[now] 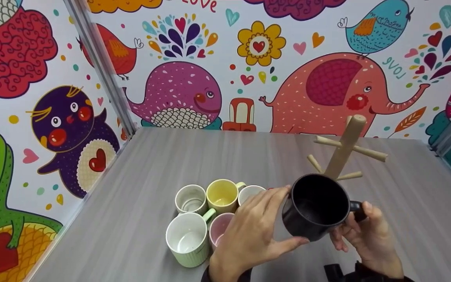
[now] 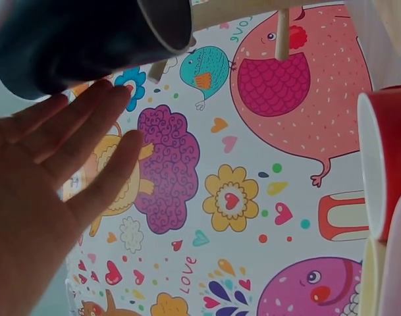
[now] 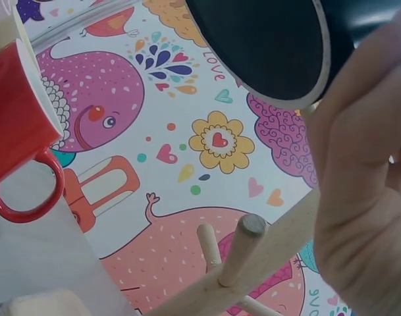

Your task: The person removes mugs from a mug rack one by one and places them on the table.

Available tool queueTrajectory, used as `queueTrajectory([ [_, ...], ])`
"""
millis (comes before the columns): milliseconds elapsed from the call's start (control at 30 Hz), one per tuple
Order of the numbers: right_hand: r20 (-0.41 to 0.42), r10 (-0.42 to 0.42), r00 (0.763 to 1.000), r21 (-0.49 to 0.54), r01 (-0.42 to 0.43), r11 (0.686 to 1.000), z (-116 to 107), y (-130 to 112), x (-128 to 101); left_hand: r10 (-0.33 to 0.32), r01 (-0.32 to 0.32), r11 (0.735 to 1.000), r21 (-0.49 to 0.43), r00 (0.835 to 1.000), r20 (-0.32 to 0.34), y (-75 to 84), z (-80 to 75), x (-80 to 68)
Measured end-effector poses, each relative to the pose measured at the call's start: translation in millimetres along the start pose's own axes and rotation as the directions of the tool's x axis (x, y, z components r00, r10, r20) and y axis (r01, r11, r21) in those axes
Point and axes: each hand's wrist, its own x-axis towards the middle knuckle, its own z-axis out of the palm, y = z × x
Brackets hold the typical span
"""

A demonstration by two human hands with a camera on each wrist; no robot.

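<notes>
**Black mug held up in front of the wooden rack**

Nearest the camera, both wrists enter from the bottom edge, sleeves cut off by the frame. The right hand [image 1: 368, 239] grips the black mug [image 1: 314, 205] by its handle, fingers curled round it; the handle itself is mostly hidden under those fingers. The left hand [image 1: 255, 231] lies against the mug's opposite side with fingers straight and thumb under the base, steadying rather than clasping. The mug is lifted clear of the table [image 1: 139, 188], tilted with its mouth toward the head camera.

Just to the left of the left hand stands a cluster of mugs: a pale green mug [image 1: 187, 239] closest, a pink mug [image 1: 218, 230] half covered by the hand, then a grey-white mug [image 1: 190, 199], a yellow mug [image 1: 222, 195] and a white mug [image 1: 250, 192] partly hidden. A red mug [image 3: 19, 112] shows clearly only in the wrist views; from the head it is almost fully concealed.

Directly beyond the black mug rises the wooden mug rack [image 1: 345, 150], its base hidden behind the mug. Farthest back is the cartoon-animal wall [image 1: 178, 94].
</notes>
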Motion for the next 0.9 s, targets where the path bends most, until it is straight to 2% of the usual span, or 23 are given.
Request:
queueTrajectory([
  [167,0.047,-0.014,0.999,0.0,0.014,1.0,1.4,2.6,2.4,-0.01,0.01,0.999,-0.044,1.0,-0.011,0.7,1.9,0.8],
  [267,0.083,-0.01,0.997,0.004,0.01,1.0,2.6,5.2,3.7,-0.017,0.014,0.995,-0.098,0.999,-0.029,2.4,5.4,1.4],
  [400,0.124,0.024,0.992,0.027,-0.027,0.999,4.3,6.7,3.7,-0.003,-0.01,0.982,-0.188,0.998,-0.067,5.8,10.0,2.8],
  [567,0.098,0.078,0.992,0.058,-0.084,0.995,7.3,5.3,2.1,0.02,-0.044,0.962,-0.27,0.996,-0.089,7.0,10.6,4.4],
  [800,0.098,0.101,0.99,0.007,-0.102,0.995,8.1,6.0,3.3,0.032,-0.054,0.953,-0.299,0.996,-0.078,4.2,7.2,4.0],
  [900,0.099,0.1,0.99,-0.016,-0.099,0.995,7.7,5.9,3.7,0.032,-0.052,0.957,-0.285,0.997,-0.074,3.2,5.4,4.2],
])
